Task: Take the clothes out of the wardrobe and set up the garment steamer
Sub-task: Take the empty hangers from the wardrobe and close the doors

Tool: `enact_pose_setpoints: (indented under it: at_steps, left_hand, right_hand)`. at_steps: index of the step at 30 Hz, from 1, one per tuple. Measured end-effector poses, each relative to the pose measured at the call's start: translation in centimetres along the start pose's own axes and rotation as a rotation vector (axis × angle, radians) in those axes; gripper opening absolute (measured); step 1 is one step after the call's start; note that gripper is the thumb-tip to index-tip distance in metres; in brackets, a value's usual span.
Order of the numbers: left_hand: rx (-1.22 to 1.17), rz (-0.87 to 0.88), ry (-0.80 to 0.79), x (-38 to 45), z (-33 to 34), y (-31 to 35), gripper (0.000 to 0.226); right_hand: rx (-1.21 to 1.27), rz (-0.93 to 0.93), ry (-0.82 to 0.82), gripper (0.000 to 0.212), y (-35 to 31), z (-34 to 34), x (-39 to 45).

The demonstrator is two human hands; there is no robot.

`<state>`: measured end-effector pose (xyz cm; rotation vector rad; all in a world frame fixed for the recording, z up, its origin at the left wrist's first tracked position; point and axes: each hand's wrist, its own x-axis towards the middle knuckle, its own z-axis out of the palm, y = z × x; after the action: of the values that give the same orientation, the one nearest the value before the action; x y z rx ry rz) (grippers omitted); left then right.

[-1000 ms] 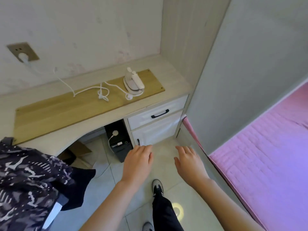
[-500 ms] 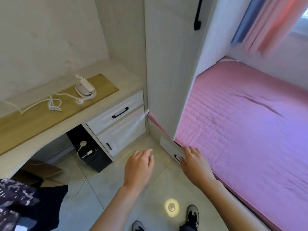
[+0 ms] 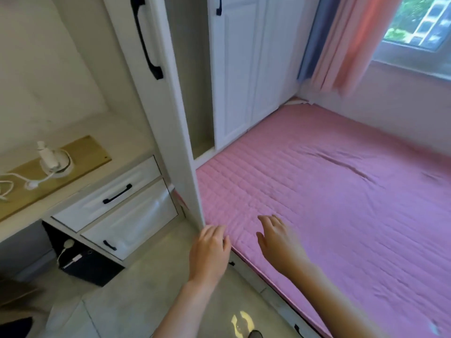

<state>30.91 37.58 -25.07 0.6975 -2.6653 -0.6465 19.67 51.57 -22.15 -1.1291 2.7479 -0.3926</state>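
A white wardrobe door (image 3: 156,98) with a black handle (image 3: 146,37) stands open, its lower corner just above my left hand (image 3: 210,252). The compartment behind it (image 3: 192,89) looks bare from here. A second wardrobe door (image 3: 239,69) beside it is closed. My left hand hangs empty with loose fingers near the door's bottom edge. My right hand (image 3: 278,237) hovers over the pink bed edge, fingers spread, holding nothing. The small white garment steamer (image 3: 50,159) stands on a wooden board (image 3: 80,154) on the desk at the left, its cord (image 3: 14,184) trailing left.
A pink quilted bed (image 3: 341,203) fills the right. White drawers (image 3: 109,198) sit under the desk, with a black box (image 3: 87,264) on the tiled floor (image 3: 136,296). Pink and blue curtains (image 3: 346,40) hang by a window (image 3: 419,20).
My view has swung right and up, from the desk to the open wardrobe and bed. The camouflage garment has left the frame. Both hands stayed empty and shifted right toward the bed.
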Motion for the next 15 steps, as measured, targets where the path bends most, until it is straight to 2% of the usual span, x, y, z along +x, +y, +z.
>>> enact_pose_setpoints:
  at_steps: [5, 15]
  left_hand:
    - [0.077, 0.063, 0.034, 4.6, 1.1, 3.0, 0.03]
    - [0.085, 0.019, -0.076, 15.5, 1.8, 4.3, 0.054]
  right_hand:
    - [-0.022, -0.088, 0.024, 0.041, 4.0, -2.0, 3.9]
    - [-0.055, -0.19, 0.032, 0.047, 6.3, -4.5, 14.7]
